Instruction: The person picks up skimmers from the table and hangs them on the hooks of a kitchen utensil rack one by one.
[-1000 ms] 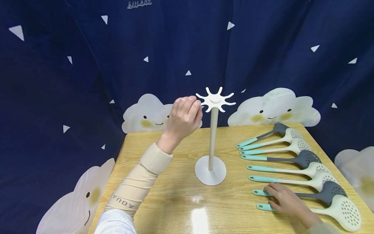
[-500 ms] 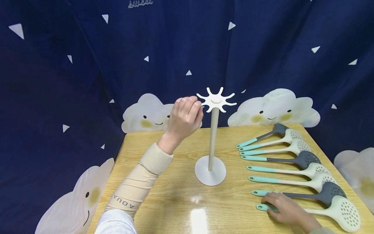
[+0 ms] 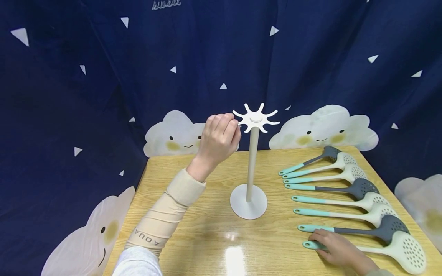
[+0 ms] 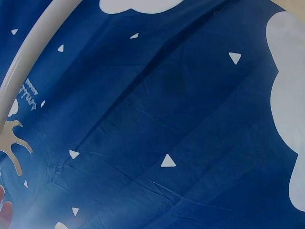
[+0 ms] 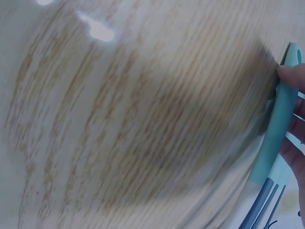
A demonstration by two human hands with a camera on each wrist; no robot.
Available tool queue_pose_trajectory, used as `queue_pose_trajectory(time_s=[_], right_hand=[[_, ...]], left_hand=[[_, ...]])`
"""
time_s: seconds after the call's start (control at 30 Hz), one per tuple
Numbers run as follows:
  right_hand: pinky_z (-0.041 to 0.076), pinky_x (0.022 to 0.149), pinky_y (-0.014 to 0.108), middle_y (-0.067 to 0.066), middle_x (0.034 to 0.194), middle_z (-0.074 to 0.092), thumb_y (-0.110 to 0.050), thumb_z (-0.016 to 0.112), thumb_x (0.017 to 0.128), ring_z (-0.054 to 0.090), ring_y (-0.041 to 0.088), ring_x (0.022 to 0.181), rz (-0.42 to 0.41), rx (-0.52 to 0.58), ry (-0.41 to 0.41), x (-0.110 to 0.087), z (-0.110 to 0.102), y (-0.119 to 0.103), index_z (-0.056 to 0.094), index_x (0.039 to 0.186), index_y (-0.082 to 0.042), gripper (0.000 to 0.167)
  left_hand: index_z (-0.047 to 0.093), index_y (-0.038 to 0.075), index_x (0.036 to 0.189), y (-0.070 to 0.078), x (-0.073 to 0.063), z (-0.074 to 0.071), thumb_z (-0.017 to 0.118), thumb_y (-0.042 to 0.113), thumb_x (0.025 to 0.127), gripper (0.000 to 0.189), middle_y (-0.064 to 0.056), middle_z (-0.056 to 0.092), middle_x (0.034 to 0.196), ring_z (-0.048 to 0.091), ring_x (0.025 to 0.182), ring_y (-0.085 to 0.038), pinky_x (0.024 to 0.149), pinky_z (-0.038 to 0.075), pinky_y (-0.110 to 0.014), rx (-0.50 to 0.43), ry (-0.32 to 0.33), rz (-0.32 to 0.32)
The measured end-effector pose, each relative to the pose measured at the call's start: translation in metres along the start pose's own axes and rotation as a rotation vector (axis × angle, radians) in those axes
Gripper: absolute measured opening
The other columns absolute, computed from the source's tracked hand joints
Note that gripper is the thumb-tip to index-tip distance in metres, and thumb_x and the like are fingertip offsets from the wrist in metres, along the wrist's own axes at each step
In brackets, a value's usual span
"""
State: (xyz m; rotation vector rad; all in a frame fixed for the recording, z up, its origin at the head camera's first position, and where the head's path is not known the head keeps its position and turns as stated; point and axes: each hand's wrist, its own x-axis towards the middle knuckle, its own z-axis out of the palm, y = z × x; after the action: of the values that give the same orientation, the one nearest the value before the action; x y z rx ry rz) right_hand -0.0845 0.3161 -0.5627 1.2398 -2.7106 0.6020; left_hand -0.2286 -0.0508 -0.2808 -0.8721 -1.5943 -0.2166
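A white utensil stand [image 3: 252, 161] with a round base and a star of hooked arms stands upright mid-table. My left hand [image 3: 219, 140] is raised at its left side, fingers curled over the tip of one arm and hiding it. In the left wrist view, the stand's hooks [image 4: 13, 143] and a bit of my fingers [image 4: 5, 214] show at the left edge. My right hand [image 3: 333, 245] grips the turquoise handle of the nearest white skimmer [image 3: 409, 251]. The right wrist view shows the thumb [image 5: 291, 76] on that handle [image 5: 276, 129], other fingers on the far side.
Beyond that skimmer, several more utensils lie in a row along the table's right side, among them a grey slotted turner [image 3: 391, 228] and a white skimmer [image 3: 378, 214]. A dark blue curtain [image 3: 193, 46] with clouds and triangles hangs behind the wooden table [image 3: 193, 237].
My right hand has shifted slightly left and down, off the grey turner's handle and onto the nearest skimmer's handle, and its fingers have closed there. My left hand has stayed at the stand.
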Motion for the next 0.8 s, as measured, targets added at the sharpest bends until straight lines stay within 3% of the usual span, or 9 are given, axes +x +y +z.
queue_pose_trajectory(time_s=[0.2, 0.37, 0.53, 0.57, 0.63, 0.7, 0.77, 0.8], right_hand=[[0.049, 0.059, 0.026, -0.007, 0.092, 0.058, -0.011, 0.074, 0.071, 0.058, 0.009, 0.080, 0.005, -0.037, -0.012, 0.001, -0.003, 0.001, 0.063, 0.097, -0.014, 0.028], [0.050, 0.060, 0.029, -0.003, 0.092, 0.058, -0.007, 0.074, 0.069, 0.059, 0.012, 0.079, 0.087, -0.120, -0.031, 0.006, -0.015, -0.003, 0.064, 0.100, -0.009, 0.033], [0.050, 0.061, 0.027, -0.003, 0.089, 0.058, 0.000, 0.076, 0.063, 0.058, 0.011, 0.076, 0.134, -0.179, 0.034, 0.012, -0.026, -0.004, 0.063, 0.097, -0.007, 0.037], [0.050, 0.060, 0.027, -0.003, 0.088, 0.057, -0.005, 0.075, 0.071, 0.058, 0.011, 0.075, 0.130, -0.191, 0.060, 0.014, -0.027, -0.003, 0.063, 0.097, -0.007, 0.029], [0.049, 0.058, 0.026, -0.004, 0.085, 0.056, -0.019, 0.062, 0.087, 0.056, 0.009, 0.072, 0.121, -0.215, 0.115, 0.016, -0.031, -0.001, 0.062, 0.096, -0.006, 0.016], [0.047, 0.057, 0.026, -0.004, 0.083, 0.055, -0.031, 0.038, 0.095, 0.054, 0.009, 0.072, 0.113, -0.236, 0.166, 0.019, -0.036, 0.002, 0.061, 0.095, -0.006, 0.035], [0.044, 0.053, 0.025, -0.004, 0.082, 0.053, -0.037, 0.013, 0.092, 0.050, 0.008, 0.068, 0.108, -0.240, 0.209, 0.022, -0.040, 0.005, 0.061, 0.094, -0.004, 0.058], [0.044, 0.053, 0.026, -0.002, 0.082, 0.053, -0.037, 0.012, 0.092, 0.051, 0.009, 0.069, 0.108, -0.244, 0.230, 0.023, -0.043, 0.006, 0.060, 0.094, -0.003, 0.060]], left_hand=[[0.053, 0.001, 0.078, 0.001, 0.000, 0.000, 0.047, 0.004, 0.082, 0.008, -0.011, 0.056, 0.084, 0.051, 0.073, -0.026, 0.069, 0.041, -0.034, 0.009, 0.002, -0.007], [0.053, 0.001, 0.078, 0.001, 0.000, 0.001, 0.046, 0.004, 0.083, 0.009, -0.011, 0.056, 0.084, 0.051, 0.073, -0.026, 0.069, 0.041, -0.035, 0.011, 0.001, -0.013], [0.053, 0.001, 0.077, 0.002, 0.000, 0.000, 0.046, 0.004, 0.083, 0.009, -0.011, 0.056, 0.083, 0.051, 0.073, -0.026, 0.069, 0.042, -0.034, 0.009, -0.001, -0.022], [0.053, 0.001, 0.077, 0.002, 0.000, 0.000, 0.047, 0.004, 0.083, 0.009, -0.011, 0.056, 0.083, 0.051, 0.074, -0.026, 0.069, 0.042, -0.034, 0.007, -0.001, -0.022], [0.053, 0.001, 0.077, 0.002, 0.000, 0.000, 0.048, 0.003, 0.082, 0.007, -0.011, 0.056, 0.083, 0.051, 0.074, -0.026, 0.069, 0.042, -0.034, 0.005, 0.000, -0.023], [0.052, 0.001, 0.077, 0.002, 0.000, 0.000, 0.049, 0.003, 0.081, 0.005, -0.011, 0.056, 0.083, 0.051, 0.073, -0.026, 0.069, 0.042, -0.034, 0.004, 0.003, -0.023], [0.052, 0.001, 0.077, 0.002, 0.000, 0.000, 0.050, 0.002, 0.080, 0.004, -0.011, 0.056, 0.083, 0.051, 0.073, -0.026, 0.069, 0.042, -0.034, 0.001, 0.004, -0.024], [0.052, 0.001, 0.077, 0.002, 0.000, 0.000, 0.051, 0.002, 0.080, 0.004, -0.011, 0.056, 0.083, 0.051, 0.073, -0.026, 0.069, 0.042, -0.034, 0.001, 0.004, -0.025]])
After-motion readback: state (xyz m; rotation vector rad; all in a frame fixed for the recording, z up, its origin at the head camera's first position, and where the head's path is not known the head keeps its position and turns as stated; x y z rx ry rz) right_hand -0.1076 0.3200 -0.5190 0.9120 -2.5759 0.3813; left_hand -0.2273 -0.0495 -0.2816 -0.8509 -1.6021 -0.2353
